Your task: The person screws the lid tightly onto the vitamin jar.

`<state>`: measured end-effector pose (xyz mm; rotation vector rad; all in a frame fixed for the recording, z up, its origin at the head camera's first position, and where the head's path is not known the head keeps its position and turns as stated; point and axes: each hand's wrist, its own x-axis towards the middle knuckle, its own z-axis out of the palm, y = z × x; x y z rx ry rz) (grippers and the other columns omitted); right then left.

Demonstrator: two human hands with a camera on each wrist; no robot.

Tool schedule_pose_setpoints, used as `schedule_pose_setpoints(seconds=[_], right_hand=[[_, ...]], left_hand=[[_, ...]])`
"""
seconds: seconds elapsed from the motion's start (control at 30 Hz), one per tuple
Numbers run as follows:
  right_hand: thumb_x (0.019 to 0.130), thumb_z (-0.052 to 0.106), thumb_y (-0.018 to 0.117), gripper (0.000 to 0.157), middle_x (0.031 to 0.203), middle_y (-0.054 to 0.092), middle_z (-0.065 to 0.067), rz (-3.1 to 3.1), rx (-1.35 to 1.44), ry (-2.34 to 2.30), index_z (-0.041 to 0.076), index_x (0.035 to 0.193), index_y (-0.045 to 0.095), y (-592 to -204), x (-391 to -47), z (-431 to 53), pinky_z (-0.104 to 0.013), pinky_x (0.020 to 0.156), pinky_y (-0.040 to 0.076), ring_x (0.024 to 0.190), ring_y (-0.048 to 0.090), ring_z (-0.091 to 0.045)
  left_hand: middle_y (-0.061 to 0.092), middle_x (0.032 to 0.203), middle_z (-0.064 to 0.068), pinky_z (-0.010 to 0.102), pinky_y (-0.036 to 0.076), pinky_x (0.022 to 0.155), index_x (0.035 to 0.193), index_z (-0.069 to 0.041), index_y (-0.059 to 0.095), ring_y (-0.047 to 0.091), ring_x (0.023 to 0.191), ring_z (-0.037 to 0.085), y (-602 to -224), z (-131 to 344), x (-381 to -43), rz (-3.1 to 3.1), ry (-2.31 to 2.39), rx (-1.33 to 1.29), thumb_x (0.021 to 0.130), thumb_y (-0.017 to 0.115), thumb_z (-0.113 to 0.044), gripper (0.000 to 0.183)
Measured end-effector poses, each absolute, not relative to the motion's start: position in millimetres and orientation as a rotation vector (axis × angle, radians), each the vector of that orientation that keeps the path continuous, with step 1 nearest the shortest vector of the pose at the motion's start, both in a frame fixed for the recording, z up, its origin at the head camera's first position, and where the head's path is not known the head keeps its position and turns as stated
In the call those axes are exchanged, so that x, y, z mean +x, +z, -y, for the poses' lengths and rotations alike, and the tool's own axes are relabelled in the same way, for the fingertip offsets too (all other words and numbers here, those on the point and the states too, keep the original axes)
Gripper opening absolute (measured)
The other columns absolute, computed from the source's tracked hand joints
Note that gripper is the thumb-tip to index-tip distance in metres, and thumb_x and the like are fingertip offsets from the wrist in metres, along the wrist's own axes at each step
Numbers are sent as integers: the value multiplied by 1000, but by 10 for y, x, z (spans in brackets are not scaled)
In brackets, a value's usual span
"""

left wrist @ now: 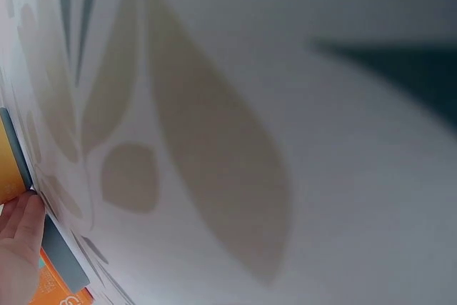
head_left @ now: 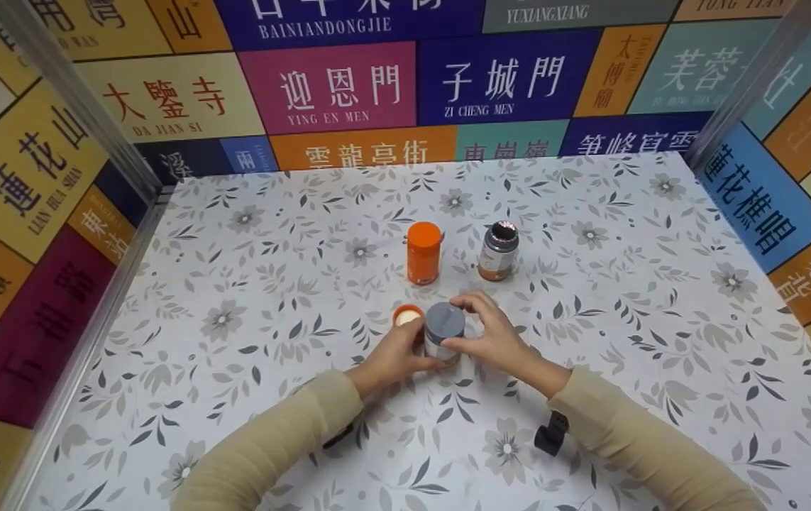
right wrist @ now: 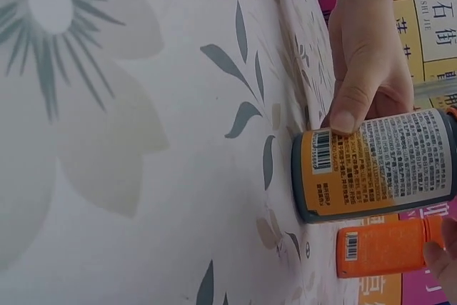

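Note:
A bottle with a grey lid [head_left: 445,319] stands upright between the two hands in the head view. My left hand [head_left: 392,355] grips its body from the left; in the right wrist view the thumb lies across the orange-and-white label [right wrist: 371,166]. My right hand [head_left: 501,341] holds the grey lid between thumb and fingers from the right. Against the left fingers shows an orange-rimmed round piece [head_left: 407,314] with a pale centre; whether it is held there cannot be told. In the left wrist view, part of a hand [left wrist: 21,241] shows at the left edge.
Beyond the hands stand an orange bottle [head_left: 423,255] with an orange cap and a dark lidless bottle [head_left: 499,252] with torn foil at its mouth. A floral cloth [head_left: 235,369] covers the table. Printed panels [head_left: 348,89] enclose the back and sides.

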<state>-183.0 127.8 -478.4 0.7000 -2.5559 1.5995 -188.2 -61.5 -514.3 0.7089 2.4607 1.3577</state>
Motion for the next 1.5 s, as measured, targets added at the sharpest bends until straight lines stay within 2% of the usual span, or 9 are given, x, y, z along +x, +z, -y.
schedule_pose_setpoints(seconds=[0.13,0.23,0.33,0.43,0.63,0.9,1.03,1.33,1.5], right_hand=[[67,11,80,55,116,49,-15,2527,654,1647,-3,110,49,-4806,-1810,-1254,-48,95,36,108,45,-26],[70,13,78,67,133,39,-18,2564,696,1675,-3,125,42,-4790,-1805,-1287,-50,101,31,121,37,-30],[75,16,75,79,146,27,-15,2632,796,1671,4,140,32,-4752,-1824,-1348,-52,107,20,133,25,-31],[81,17,69,72,147,30,-13,2654,963,1624,8,142,32,-4735,-1855,-1412,-53,109,14,135,22,-33],[85,7,62,51,138,43,-17,2575,1088,1598,0,133,44,-4759,-1881,-1463,-50,108,21,130,32,-36],[76,3,70,55,128,47,-20,2540,942,1601,-7,126,48,-4778,-1859,-1373,-37,101,36,117,44,-30],[73,5,75,53,120,52,-16,2521,875,1570,-5,119,53,-4780,-1856,-1325,-30,98,38,110,47,-26],[67,15,80,53,113,50,-18,2574,660,1494,-3,107,50,-4774,-1795,-1219,-46,95,38,107,45,-30],[69,20,79,68,122,46,-18,2603,726,1506,-3,121,43,-4779,-1804,-1267,-48,97,36,112,43,-31]], left_hand=[[61,113,3,24,45,91,117,-9,54,56,104,11,-5134,617,-1880,-2474,1344,705,74,76,-19,49],[61,115,3,25,43,93,118,-10,53,56,106,11,-5130,619,-1878,-2477,1335,695,74,76,-20,51],[60,117,2,25,42,95,120,-11,53,55,109,12,-5126,616,-1877,-2467,1339,674,74,76,-19,52],[59,119,2,25,41,96,122,-11,51,54,110,12,-5118,613,-1875,-2454,1342,652,73,76,-17,55],[57,123,4,26,39,99,128,-10,48,53,114,13,-5116,614,-1873,-2440,1344,631,73,77,-16,63],[59,120,6,27,41,97,126,-9,49,54,111,15,-5129,613,-1863,-2466,1336,628,72,77,-16,61],[60,117,7,28,42,95,124,-7,50,55,107,16,-5131,617,-1861,-2494,1321,631,72,77,-17,59],[60,115,4,27,43,93,121,-10,52,55,103,13,-5122,620,-1852,-2503,1304,598,72,77,-17,55],[60,115,4,27,42,95,119,-11,53,54,106,14,-5127,614,-1853,-2504,1302,598,72,77,-17,54]])
